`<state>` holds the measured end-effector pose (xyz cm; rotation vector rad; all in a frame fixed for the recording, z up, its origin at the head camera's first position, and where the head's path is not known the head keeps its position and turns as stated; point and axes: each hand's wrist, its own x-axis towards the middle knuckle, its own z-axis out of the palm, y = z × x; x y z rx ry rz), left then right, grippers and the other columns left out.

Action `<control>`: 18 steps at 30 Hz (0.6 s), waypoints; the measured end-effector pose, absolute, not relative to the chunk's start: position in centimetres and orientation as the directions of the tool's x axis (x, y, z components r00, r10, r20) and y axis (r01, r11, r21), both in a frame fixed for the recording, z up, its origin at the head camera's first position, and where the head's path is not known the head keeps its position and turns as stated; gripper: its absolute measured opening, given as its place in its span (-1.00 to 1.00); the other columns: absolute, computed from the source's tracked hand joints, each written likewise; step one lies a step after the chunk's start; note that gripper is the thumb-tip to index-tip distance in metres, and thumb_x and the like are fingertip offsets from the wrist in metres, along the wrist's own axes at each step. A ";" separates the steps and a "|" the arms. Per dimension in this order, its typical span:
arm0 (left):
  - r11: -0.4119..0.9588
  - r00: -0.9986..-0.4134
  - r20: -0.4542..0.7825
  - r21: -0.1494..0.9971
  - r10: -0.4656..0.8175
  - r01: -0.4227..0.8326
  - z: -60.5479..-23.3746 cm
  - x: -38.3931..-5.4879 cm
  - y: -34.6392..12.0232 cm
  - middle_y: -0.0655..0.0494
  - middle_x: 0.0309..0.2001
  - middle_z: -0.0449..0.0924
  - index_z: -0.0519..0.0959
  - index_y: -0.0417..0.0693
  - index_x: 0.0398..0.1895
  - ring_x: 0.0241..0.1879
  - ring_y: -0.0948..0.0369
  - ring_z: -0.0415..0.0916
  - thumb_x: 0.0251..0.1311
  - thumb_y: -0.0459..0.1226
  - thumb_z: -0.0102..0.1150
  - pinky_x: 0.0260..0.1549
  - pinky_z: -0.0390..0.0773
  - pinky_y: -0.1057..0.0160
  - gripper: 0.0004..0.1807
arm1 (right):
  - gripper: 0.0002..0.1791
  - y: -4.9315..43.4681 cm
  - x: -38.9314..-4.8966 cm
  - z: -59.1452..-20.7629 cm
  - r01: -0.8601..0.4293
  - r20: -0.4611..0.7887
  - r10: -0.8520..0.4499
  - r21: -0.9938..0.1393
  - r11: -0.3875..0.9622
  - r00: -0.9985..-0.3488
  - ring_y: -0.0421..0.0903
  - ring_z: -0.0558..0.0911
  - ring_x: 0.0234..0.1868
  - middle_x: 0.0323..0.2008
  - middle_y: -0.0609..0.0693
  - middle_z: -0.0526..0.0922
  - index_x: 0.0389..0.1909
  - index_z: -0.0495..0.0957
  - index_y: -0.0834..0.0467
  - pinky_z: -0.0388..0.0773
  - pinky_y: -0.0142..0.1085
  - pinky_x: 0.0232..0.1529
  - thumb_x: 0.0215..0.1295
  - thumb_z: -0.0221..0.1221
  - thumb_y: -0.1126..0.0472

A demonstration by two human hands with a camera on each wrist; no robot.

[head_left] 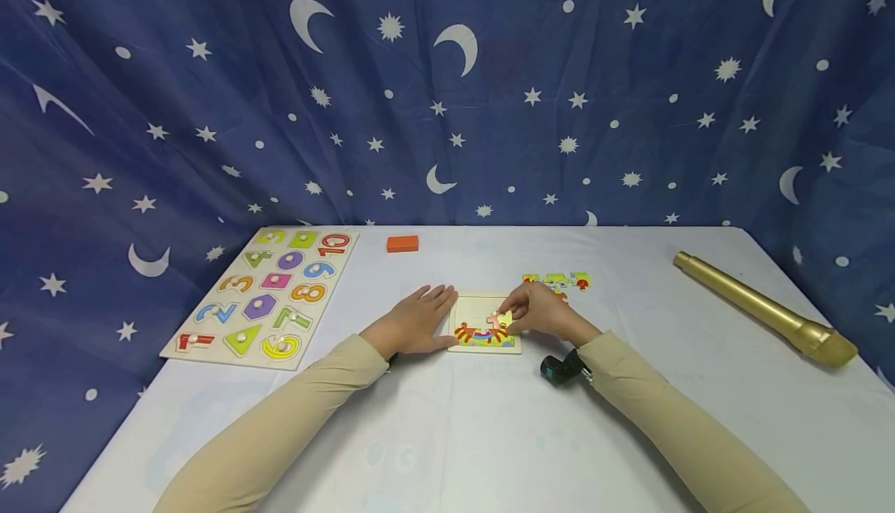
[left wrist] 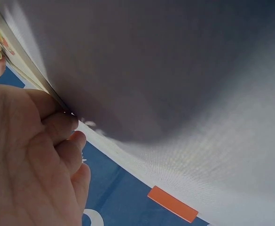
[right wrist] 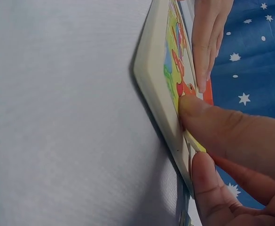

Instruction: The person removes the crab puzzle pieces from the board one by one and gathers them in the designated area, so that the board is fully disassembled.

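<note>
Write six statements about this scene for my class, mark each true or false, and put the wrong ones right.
1. The right hand pinches a puzzle piece. True.
2. The left hand touches the right edge of the puzzle frame. False: it touches the left edge.
3. The number board lies to the left of the puzzle frame. True.
4. The orange block sits inside the puzzle frame. False: it lies apart, on the table.
5. Loose pieces lie on the table beyond the right hand. True.
6. The gold microphone stands upright. False: it lies on its side.
</note>
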<state>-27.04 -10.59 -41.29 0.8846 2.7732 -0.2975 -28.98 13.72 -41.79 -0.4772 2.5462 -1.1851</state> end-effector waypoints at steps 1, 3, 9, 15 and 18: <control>0.799 -0.796 -0.262 -0.125 0.545 0.588 -41.3 -27.0 -10.6 0.04 0.50 -0.08 -0.07 -0.12 0.48 0.50 0.13 -0.12 0.27 0.27 -0.21 0.48 -0.10 0.14 -0.09 | -0.70 13.7 -29.0 -41.8 -0.175 -0.120 -0.410 -0.772 0.611 -0.904 -0.21 0.46 -0.42 -0.39 0.01 0.64 -0.29 0.67 0.26 0.46 -0.44 -0.39 -0.16 0.41 0.44; 0.800 -0.796 -0.260 -0.122 0.546 0.588 -41.2 -27.0 -10.6 0.04 0.50 -0.07 -0.06 -0.12 0.48 0.49 0.13 -0.11 0.26 0.26 -0.20 0.48 -0.09 0.14 -0.09 | -0.70 13.7 -28.9 -41.8 -0.187 -0.111 -0.414 -0.766 0.614 -0.903 -0.20 0.45 -0.43 -0.41 0.01 0.63 -0.30 0.67 0.24 0.46 -0.44 -0.41 -0.16 0.42 0.44; 0.798 -0.796 -0.265 -0.130 0.544 0.589 -41.2 -27.0 -10.6 0.04 0.50 -0.07 -0.06 -0.12 0.48 0.49 0.14 -0.11 0.26 0.27 -0.21 0.48 -0.09 0.15 -0.09 | -0.70 13.7 -28.8 -41.7 -0.235 -0.082 -0.440 -0.750 0.618 -0.894 -0.15 0.41 -0.45 -0.48 0.01 0.51 -0.34 0.66 0.20 0.40 -0.43 -0.48 -0.18 0.42 0.45; 0.802 -0.797 -0.261 -0.115 0.545 0.587 -41.4 -27.2 -10.7 0.04 0.50 -0.07 -0.06 -0.12 0.48 0.50 0.13 -0.11 0.26 0.27 -0.19 0.48 -0.10 0.15 -0.09 | -0.70 13.5 -28.8 -41.5 -0.258 -0.072 -0.438 -0.719 0.646 -0.896 -0.16 0.41 -0.47 -0.51 -0.01 0.53 -0.32 0.68 0.20 0.38 -0.44 -0.51 -0.18 0.42 0.45; 0.799 -0.795 -0.261 -0.116 0.548 0.589 -41.4 -27.2 -10.7 0.04 0.50 -0.06 -0.06 -0.12 0.48 0.49 0.13 -0.11 0.26 0.26 -0.20 0.48 -0.10 0.15 -0.09 | -0.70 13.5 -28.8 -41.5 -0.280 -0.066 -0.446 -0.695 0.662 -0.893 -0.18 0.42 -0.48 -0.50 -0.01 0.56 -0.30 0.69 0.21 0.39 -0.45 -0.51 -0.15 0.41 0.44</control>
